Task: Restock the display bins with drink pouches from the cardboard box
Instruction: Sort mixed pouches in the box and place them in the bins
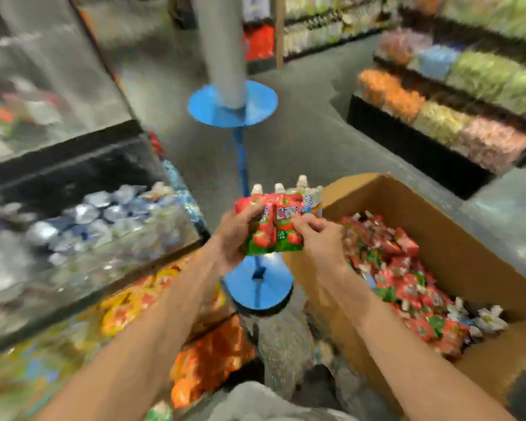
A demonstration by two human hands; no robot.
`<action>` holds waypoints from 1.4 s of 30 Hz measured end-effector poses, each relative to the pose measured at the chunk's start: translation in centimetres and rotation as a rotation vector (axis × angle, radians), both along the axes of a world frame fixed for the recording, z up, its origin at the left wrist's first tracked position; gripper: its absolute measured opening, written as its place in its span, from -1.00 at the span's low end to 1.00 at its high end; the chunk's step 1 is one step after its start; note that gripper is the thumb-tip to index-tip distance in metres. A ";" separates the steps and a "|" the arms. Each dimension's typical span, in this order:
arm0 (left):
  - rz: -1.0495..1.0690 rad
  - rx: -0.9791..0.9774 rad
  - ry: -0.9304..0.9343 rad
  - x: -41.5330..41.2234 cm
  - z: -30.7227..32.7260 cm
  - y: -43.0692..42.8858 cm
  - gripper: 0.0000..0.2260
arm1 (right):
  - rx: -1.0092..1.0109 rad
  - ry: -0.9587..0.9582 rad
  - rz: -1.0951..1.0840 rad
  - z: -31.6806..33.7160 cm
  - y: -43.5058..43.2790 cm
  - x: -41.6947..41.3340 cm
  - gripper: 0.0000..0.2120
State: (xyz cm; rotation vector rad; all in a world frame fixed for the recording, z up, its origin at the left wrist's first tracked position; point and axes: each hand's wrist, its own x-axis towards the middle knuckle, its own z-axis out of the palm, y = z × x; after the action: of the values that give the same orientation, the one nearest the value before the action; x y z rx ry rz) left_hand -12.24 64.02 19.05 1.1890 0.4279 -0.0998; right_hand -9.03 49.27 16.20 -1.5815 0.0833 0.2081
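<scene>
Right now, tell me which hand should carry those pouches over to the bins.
Left, probably. The left hand grips the pouches around their side, and the bins lie on that side. The right hand only pinches their front with its fingers, next to the cardboard box.

Bright, even indoor light came from above and cast only soft shadows. Motion blur smeared the shelves (407, 144) at two o'clock and the display bins (73, 165) at nine o'clock; the pouches (274, 229) at centre were sharpest. Glare glinted off foil lids (85, 212) at nine o'clock. Wide-angle distortion bent the edges.
</scene>
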 end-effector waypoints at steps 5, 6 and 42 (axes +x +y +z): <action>0.230 0.251 -0.131 -8.5 5.5 6.0 -0.92 | -0.119 -0.238 0.198 4.9 8.3 -5.3 -0.74; 0.271 0.280 -0.136 -10.1 6.4 6.6 -0.98 | -0.132 -0.270 0.239 5.6 9.4 -6.3 -0.69; 0.539 -0.076 0.071 -11.7 3.7 25.1 -0.67 | -0.043 0.114 0.289 3.9 29.5 -3.5 -0.57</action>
State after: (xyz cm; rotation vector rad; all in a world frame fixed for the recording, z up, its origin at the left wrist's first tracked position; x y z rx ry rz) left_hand -23.97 89.15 22.74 0.9640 0.7867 0.3059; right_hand -12.52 78.81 20.10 -1.6208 -0.0530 0.5252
